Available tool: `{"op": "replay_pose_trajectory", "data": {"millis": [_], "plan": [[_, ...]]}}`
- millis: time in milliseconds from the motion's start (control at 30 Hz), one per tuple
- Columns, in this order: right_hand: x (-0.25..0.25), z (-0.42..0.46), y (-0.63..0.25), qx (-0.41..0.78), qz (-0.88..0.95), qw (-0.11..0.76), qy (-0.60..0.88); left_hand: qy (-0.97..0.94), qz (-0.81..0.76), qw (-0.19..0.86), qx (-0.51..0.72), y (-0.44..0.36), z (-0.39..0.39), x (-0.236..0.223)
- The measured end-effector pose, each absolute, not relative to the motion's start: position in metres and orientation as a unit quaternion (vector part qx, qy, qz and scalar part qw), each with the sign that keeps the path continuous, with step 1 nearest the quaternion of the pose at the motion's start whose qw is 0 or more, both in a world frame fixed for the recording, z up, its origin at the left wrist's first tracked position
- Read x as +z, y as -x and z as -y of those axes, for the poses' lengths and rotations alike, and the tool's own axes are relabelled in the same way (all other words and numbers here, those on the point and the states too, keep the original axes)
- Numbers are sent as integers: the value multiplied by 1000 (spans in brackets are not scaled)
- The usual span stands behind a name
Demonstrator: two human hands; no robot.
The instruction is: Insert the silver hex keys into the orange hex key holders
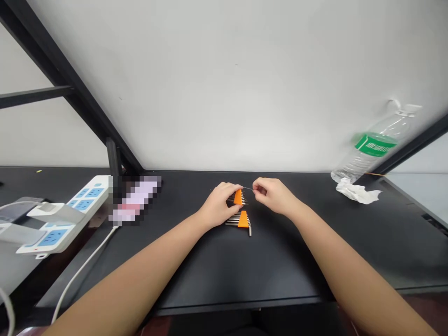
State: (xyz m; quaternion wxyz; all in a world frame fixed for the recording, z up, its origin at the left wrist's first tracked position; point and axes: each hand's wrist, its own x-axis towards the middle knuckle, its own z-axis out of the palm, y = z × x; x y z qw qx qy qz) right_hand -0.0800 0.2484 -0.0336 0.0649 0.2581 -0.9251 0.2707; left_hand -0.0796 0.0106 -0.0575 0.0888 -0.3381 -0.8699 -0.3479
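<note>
My left hand [220, 203] grips an orange hex key holder [238, 197] between thumb and fingers, with several metal keys showing in it. My right hand [271, 193] is closed in a pinch on a thin hex key [248, 188], which reaches left to the top of that holder. Whether its tip sits inside the holder cannot be made out. Just nearer to me, a second orange hex key holder [243, 219] lies on the black table, filled with several silver L-shaped keys. My left thumb is close above it.
A white power strip [75, 212] with plugged-in adapters is at the left, beside a pixelated phone-like object [136, 200] with a white cable [84, 266]. At the right, a clear plastic bottle [376, 144] leans against the wall, near a crumpled tissue [359, 192]. Black frame bars [80, 88] rise at the left.
</note>
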Motion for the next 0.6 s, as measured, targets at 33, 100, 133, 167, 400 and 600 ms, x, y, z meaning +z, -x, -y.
{"op": "replay_pose_trajectory", "data": {"millis": [33, 100, 133, 167, 400, 600], "plan": [[-34, -246, 79, 277, 915, 91, -279, 338, 870, 90, -348, 79, -11, -58], [-35, -243, 77, 260, 909, 121, -303, 339, 867, 95, -351, 79, -10, -59], [-35, -242, 76, 248, 909, 126, -311, 340, 866, 98, -354, 79, -10, -59], [-36, -242, 75, 239, 909, 129, -316, 341, 865, 101, -355, 79, -10, -60], [-33, -245, 71, 201, 913, 145, -325, 333, 867, 108, -354, 79, -11, -60], [-31, -242, 66, 127, 921, 161, -331, 332, 872, 99, -346, 79, -11, -59]]}}
